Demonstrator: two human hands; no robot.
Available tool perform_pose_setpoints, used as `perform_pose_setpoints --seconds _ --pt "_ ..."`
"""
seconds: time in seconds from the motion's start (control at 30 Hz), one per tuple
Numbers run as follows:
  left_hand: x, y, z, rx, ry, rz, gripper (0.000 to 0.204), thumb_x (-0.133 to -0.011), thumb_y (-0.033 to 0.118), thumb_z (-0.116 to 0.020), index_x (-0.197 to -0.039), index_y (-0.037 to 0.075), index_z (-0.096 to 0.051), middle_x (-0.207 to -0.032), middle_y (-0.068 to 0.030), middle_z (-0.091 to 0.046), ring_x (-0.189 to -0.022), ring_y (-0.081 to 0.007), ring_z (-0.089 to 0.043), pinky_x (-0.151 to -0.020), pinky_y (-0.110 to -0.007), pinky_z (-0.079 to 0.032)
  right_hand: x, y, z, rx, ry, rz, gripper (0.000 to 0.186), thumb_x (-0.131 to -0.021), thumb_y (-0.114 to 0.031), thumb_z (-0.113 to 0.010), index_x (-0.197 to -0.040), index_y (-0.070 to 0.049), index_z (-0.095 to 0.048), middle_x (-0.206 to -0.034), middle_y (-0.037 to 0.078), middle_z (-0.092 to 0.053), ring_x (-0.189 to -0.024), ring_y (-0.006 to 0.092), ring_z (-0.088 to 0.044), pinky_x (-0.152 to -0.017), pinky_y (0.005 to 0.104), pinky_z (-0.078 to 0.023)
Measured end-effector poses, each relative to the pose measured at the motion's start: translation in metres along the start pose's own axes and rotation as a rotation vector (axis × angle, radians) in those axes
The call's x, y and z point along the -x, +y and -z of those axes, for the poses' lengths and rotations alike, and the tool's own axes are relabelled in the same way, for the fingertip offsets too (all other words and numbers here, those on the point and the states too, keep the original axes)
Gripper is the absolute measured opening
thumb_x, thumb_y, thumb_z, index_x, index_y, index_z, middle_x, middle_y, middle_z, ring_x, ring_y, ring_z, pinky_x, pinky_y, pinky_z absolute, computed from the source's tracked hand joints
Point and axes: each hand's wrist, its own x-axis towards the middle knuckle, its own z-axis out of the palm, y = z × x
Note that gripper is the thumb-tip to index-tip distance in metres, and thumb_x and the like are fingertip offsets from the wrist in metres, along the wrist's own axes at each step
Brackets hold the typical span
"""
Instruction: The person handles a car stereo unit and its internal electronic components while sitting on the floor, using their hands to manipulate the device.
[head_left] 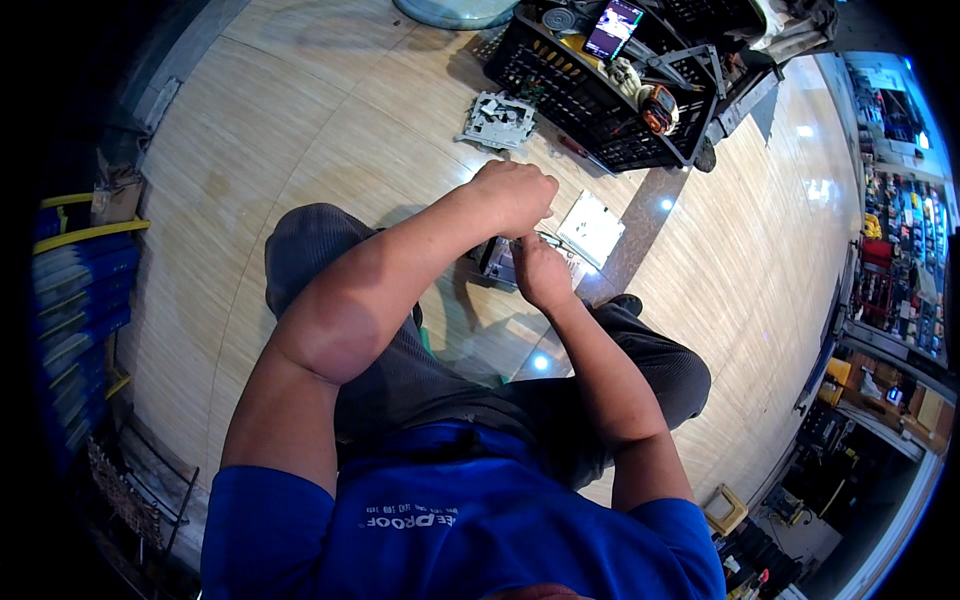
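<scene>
Hunching over a little job between the knees, with 12 o'clock pointing straight away from the blue shirt [450,530] and dark trousers [650,350]. Closest in is the right hand [546,270], reaching up from about 5 o'clock, fingers bunched and pointing toward 11. Right by it is a dark boxy unit [497,260], and that's the key bit: its visible end pokes out at roughly 9 o'clock from the right hand, with pale metal bits [572,259] at about 3, so I'd guess the long axis runs roughly 9 to 3, but the hand hides the middle. Right hand is the nearer one. Just past it the left hand [514,195] comes over from 8 o'clock, fingers curled in, the unit sitting around 7 from it. The two sets of fingertips crowd together, and honestly I can't tell whether either one is clamped on anything. At 2 o'clock from the right hand a white panel [592,232] lies on the tiled floor [770,250]. Further out, a slim tool [573,147] lies beside the crate, a metal plate [500,118] is at 12 from the left hand, and the loaded black crate [570,95] itself is at 1, topped by a lit phone [612,30].
</scene>
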Motion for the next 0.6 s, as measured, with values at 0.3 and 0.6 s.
perform_pose_setpoints --seconds 0.3,0.6 --pt "0.001 0.002 0.001 0.006 -0.040 -0.001 0.029 -0.096 0.027 -0.065 -0.111 0.002 -0.064 -0.111 -0.0209 -0.068 -0.108 -0.0373 -0.066 -0.092 -0.047 -0.052 0.002 -0.001 -0.001 0.018 0.044 0.042 0.019 -0.097 -0.017 -0.050 -0.107 -0.001 -0.050 -0.093 0.027 -0.068 -0.081 0.0430 -0.070 -0.070 0.0520 -0.056" --pt "0.002 0.003 0.000 0.012 -0.042 -0.004 0.032 -0.094 0.029 -0.067 -0.111 0.002 -0.064 -0.111 -0.0207 -0.068 -0.108 -0.0372 -0.066 -0.092 -0.047 -0.052 -0.001 0.005 -0.003 0.056 -0.010 -0.017 0.020 -0.097 -0.015 -0.050 -0.110 -0.001 -0.048 -0.093 0.026 -0.069 -0.080 0.0422 -0.070 -0.068 0.0514 -0.056"
